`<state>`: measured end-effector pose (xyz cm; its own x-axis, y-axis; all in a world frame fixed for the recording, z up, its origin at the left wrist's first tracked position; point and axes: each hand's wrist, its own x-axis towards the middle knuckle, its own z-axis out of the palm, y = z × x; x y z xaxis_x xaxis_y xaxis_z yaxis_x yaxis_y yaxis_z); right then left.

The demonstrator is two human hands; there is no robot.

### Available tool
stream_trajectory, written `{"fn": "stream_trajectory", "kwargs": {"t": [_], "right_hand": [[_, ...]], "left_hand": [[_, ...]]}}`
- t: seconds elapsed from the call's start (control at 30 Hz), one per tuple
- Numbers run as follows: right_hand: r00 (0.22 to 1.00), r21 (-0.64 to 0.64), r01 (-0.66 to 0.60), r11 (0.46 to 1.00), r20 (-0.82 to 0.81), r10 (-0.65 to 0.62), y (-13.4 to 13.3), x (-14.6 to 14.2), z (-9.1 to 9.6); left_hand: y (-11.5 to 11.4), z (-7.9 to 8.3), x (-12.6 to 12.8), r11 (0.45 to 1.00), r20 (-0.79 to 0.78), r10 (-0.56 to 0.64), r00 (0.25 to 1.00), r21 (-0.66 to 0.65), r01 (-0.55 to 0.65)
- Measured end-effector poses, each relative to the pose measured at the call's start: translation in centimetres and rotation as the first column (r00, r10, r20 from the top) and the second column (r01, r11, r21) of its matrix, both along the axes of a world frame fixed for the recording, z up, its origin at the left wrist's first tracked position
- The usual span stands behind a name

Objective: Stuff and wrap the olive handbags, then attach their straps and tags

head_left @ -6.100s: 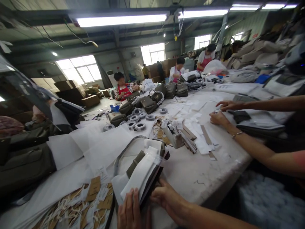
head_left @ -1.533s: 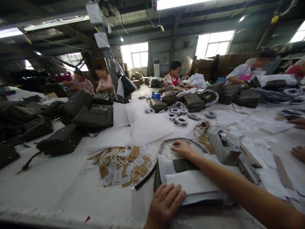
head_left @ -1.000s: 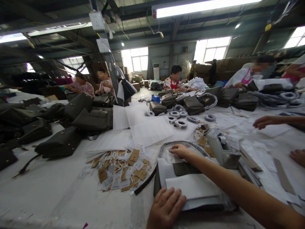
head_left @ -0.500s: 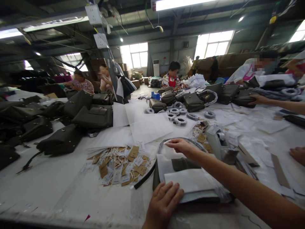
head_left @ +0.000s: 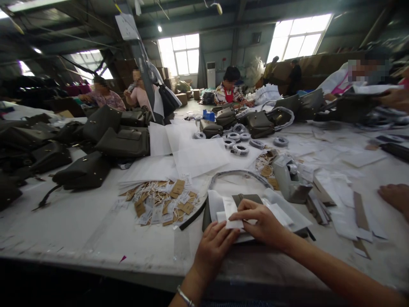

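A dark olive handbag lies in front of me, partly covered by white wrapping sheets. Its plastic-wrapped handle arches out behind, and a dark strap sticks out to the left. My right hand is closed in a pinch on a small white sheet over the bag's middle. Flat across the near left side of the bag rests my left hand, fingers extended and touching the edge of the white material. A bracelet circles my left wrist. The right fingertips partly hide the pinched spot.
Paper tags with strings are heaped left of the bag. A tape dispenser stands to the right beside cardboard strips. White sheets, wrapped rings and several dark bags lie farther back. Co-workers sit around the table.
My right hand has come back from beyond the bag and down onto the white sheet, near my left hand. The white sheets over the bag have shifted. The camera view has tilted downward.
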<state>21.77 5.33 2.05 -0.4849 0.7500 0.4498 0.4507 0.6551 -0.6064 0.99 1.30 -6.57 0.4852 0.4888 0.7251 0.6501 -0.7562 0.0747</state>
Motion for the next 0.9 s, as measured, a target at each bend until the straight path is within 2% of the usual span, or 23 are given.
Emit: {"fn": "stream_trajectory", "kwargs": {"t": [0.1,0.17,0.27,0.5,0.6,0.73,0.77,0.83,0.9], "right_hand": [[0.984,0.249,0.045,0.967,0.157,-0.086,-2.4,0.4,-1.2],[0.969,0.357,0.042,0.933,0.212,-0.125,-3.3,0.6,-1.9],[0.973,0.428,-0.003,0.904,0.212,-0.097,-3.9,0.9,-2.7],[0.968,0.505,-0.056,0.861,0.238,-0.077,-4.8,1.3,-4.9],[0.967,0.499,-0.111,0.860,0.255,-0.023,-5.6,1.6,-4.7],[0.969,0.321,-0.187,0.928,0.215,0.121,-5.0,2.0,-2.8],[0.974,0.278,-0.163,0.947,0.200,0.109,-4.2,2.1,-2.3],[0.980,0.218,-0.034,0.975,0.200,-0.011,-1.6,2.2,-1.7],[0.935,0.113,0.110,0.987,0.325,-0.141,1.8,2.3,-1.4]], "left_hand": [[0.0,-0.4,0.0,1.000,0.017,-0.013,1.000,-0.009,0.013],[0.0,-0.4,0.0,1.000,0.025,-0.018,1.000,-0.017,0.018],[-0.1,-0.3,0.0,0.999,0.048,-0.015,0.999,-0.040,0.017],[-0.1,-0.7,-0.4,0.997,0.102,-0.006,0.995,-0.074,0.014],[-0.2,-0.8,-0.4,0.999,0.078,0.004,0.997,-0.055,0.000],[-0.3,-0.5,-0.4,0.997,-0.007,-0.019,1.000,-0.068,0.019],[-0.4,-0.4,-0.4,0.997,-0.011,-0.021,1.000,-0.071,0.020],[-0.4,-0.2,-0.3,0.998,-0.017,-0.012,1.000,-0.054,0.012],[-0.4,-0.1,-0.3,1.000,-0.028,-0.002,1.000,-0.025,0.001]]}}
